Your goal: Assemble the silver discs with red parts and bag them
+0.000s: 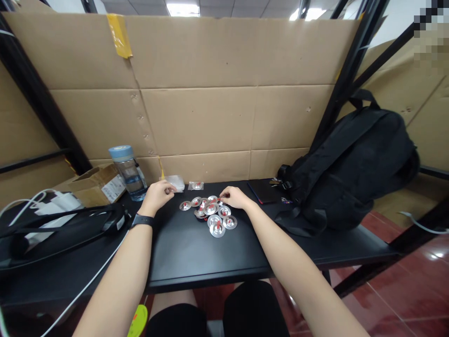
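A heap of several small silver discs with red centres (212, 214) lies on the black table (196, 255). My right hand (234, 197) rests at the heap's far right edge, fingers curled in a pinch on one of the discs. My left hand (159, 194) sits left of the heap with its fingers closed, touching a small clear plastic bag (175, 182). A second small bag holding a disc (196, 186) lies just behind the heap. A black watch is on my left wrist.
A clear water bottle with a blue lid (128, 172) and an open cardboard box (93, 185) stand at the left, with a black bag and white cables (56, 224) nearer. A black backpack (351, 168) fills the right; a dark notebook (263, 191) lies beside it. Cardboard walls stand behind.
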Available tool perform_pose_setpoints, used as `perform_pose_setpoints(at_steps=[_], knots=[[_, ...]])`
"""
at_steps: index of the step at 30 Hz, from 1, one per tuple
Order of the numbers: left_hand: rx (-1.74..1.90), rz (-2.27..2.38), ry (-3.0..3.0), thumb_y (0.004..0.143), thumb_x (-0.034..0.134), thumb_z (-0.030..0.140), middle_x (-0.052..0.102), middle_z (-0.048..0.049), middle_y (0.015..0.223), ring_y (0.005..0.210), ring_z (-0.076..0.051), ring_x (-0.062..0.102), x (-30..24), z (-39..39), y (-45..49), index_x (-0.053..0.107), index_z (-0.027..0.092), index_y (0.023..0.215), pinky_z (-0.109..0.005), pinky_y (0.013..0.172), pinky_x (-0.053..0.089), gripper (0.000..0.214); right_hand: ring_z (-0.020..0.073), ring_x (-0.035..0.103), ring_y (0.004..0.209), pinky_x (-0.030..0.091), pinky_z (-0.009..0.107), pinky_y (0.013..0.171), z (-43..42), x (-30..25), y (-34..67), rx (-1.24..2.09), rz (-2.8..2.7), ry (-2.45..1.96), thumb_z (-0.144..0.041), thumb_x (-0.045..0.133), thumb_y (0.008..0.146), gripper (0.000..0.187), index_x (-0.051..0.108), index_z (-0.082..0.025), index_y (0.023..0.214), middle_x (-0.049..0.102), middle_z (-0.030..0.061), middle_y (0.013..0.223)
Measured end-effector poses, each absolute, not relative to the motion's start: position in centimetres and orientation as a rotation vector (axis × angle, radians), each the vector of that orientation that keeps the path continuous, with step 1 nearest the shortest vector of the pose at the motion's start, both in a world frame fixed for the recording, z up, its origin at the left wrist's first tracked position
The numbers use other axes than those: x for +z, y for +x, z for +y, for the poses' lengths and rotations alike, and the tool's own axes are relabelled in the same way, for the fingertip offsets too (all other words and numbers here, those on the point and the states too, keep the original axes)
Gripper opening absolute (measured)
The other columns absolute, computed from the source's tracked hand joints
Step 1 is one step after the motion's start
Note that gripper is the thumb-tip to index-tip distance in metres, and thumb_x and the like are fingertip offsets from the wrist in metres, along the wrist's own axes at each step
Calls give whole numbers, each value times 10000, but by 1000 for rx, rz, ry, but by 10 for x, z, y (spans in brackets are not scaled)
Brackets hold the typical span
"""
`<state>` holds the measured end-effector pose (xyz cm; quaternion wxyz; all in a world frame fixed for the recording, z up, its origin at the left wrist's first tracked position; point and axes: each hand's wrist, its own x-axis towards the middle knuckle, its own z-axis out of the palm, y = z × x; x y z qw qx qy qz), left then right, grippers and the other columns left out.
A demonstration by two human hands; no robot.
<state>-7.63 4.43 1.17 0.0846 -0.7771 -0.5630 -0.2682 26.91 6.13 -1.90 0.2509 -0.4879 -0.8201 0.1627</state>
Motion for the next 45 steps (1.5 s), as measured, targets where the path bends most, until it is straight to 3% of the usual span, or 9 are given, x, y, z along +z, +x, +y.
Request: perform_pose_setpoints(at_steps=[17, 22, 25, 32, 36, 40, 45], knots=[[-565, -1889, -1993, 955, 428, 246, 709, -109, 1221, 1128, -313, 594, -13, 60, -66, 738, 219, 1135, -417, 893, 407, 361, 188, 706, 916, 508, 245, 819, 67, -24, 269, 419, -2257, -1325, -198, 703, 810, 170, 814, -215, 937, 778, 54, 1015], [-402, -1956, -2117, 844, 419, 70, 560, -88, 1470, 1294, -297, 507, -25, 70, -62, 574, 286, 1405, -454, 947, 378, 621, 190, 704, 932, 508, 246, 836, 66, -23, 268, 422, -2258, -1331, -200, 709, 805, 175, 813, -215, 946, 775, 55, 1019], [-346, -2000, -2193, 805, 423, 54, 496, -70, 1533, 1352, -302, 452, -31, 73, -62, 506, 334, 1464, -494, 985, 363, 721, 194, 702, 941, 508, 250, 842, 65, -22, 268, 431, -2256, -1339, -203, 710, 806, 178, 810, -216, 952, 773, 56, 1031], [-314, -2111, -2181, 802, 453, 117, 549, -78, 1475, 1295, -351, 474, -29, 75, -58, 645, 376, 1318, -562, 979, 340, 609, 192, 699, 945, 504, 260, 863, 65, -23, 269, 428, -2281, -1317, -214, 706, 799, 181, 804, -230, 950, 771, 47, 1021], [-334, -2087, -2148, 792, 477, 143, 636, -114, 1351, 1205, -350, 545, -20, 79, -58, 707, 324, 1213, -530, 930, 366, 513, 196, 693, 944, 501, 271, 862, 68, -27, 269, 397, -2297, -1321, -227, 708, 796, 192, 801, -233, 963, 765, 49, 1010], [-333, -2127, -2035, 888, 407, 261, 720, -140, 1176, 1104, -346, 621, -10, 88, -59, 758, 229, 1006, -494, 897, 375, 372, 199, 684, 935, 498, 273, 853, 70, -28, 268, 390, -2311, -1311, -218, 732, 773, 199, 801, -226, 959, 755, 61, 1005], [-388, -2041, -1888, 964, 307, 450, 743, -202, 1071, 1029, -366, 659, -11, 95, -55, 762, 153, 893, -492, 887, 357, 548, 203, 668, 940, 488, 285, 855, 70, -29, 267, 384, -2331, -1293, -219, 728, 775, 201, 798, -238, 963, 745, 54, 997]])
